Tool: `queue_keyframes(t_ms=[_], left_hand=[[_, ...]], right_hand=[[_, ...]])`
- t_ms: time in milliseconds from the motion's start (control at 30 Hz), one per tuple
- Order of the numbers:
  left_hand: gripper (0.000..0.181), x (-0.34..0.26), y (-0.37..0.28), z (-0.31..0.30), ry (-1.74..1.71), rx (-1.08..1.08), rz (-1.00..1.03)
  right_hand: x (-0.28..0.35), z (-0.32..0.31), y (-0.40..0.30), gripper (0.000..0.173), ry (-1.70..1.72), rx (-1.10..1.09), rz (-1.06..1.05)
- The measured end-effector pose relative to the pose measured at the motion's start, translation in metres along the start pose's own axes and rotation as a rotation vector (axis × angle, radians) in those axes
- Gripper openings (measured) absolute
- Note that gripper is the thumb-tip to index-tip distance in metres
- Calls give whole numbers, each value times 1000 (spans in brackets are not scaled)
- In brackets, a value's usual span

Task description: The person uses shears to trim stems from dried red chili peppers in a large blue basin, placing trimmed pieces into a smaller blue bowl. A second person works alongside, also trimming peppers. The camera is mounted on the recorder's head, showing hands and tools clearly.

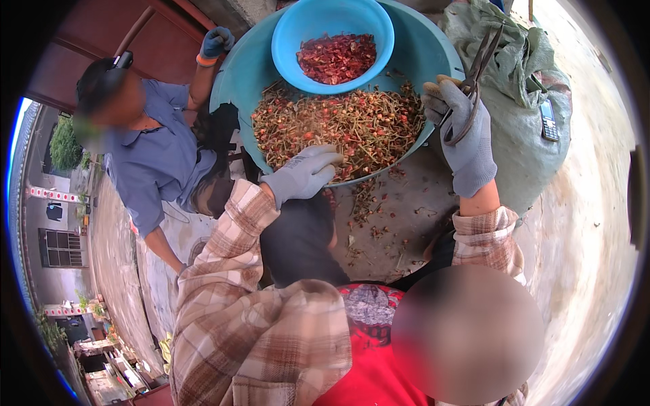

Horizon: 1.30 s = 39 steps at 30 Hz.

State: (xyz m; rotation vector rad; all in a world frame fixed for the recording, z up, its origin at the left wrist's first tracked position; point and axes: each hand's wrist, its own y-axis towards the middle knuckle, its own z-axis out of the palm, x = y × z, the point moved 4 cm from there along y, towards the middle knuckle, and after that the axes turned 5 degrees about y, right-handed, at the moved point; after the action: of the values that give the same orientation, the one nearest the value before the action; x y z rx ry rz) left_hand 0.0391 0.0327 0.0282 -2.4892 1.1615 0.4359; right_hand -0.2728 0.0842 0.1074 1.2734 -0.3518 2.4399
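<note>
My left hand (pixel 304 172), in a grey work glove, reaches over the near rim of a large teal plastic tub (pixel 238 66). Its fingers touch the heap of dried chilli stems and caps (pixel 350 122) there; whether they pinch anything is hidden. At the tub's right side, my right hand (pixel 469 144), gloved alike, grips a pair of large metal scissors (pixel 480 66). The scissor blades point up and away, slightly parted. A blue plastic basin (pixel 325 18) sits at the tub's far side, holding pieces of dried red chilli (pixel 337 58).
A co-worker (pixel 157 132) with one gloved hand raised sits left of the tub. To the right stands a bulky woven sack (pixel 513 152), a keypad mobile phone (pixel 549 120) lying on it. Spilled stems (pixel 368 203) litter the concrete floor below the tub.
</note>
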Motion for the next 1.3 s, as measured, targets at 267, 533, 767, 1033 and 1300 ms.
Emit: queue_keyframes(t_ms=[267,533,767,1033,1300], left_hand=[[33,0,-23,-37,-107,-50,-106],[31,73,-47,-119,249,-310,-547],[43,112,-10,-66,365,94,-724],[73,144,21,-35,378,280,-968],[67,171,27,-19,259,247,-1079]], right_hand=[[0,-2,2,39,15,3,0],[3,-7,1,41,11,8,-21],[2,-5,-1,38,44,14,-27],[7,-8,-1,36,25,-23,-26],[10,-11,1,35,42,-17,-31]])
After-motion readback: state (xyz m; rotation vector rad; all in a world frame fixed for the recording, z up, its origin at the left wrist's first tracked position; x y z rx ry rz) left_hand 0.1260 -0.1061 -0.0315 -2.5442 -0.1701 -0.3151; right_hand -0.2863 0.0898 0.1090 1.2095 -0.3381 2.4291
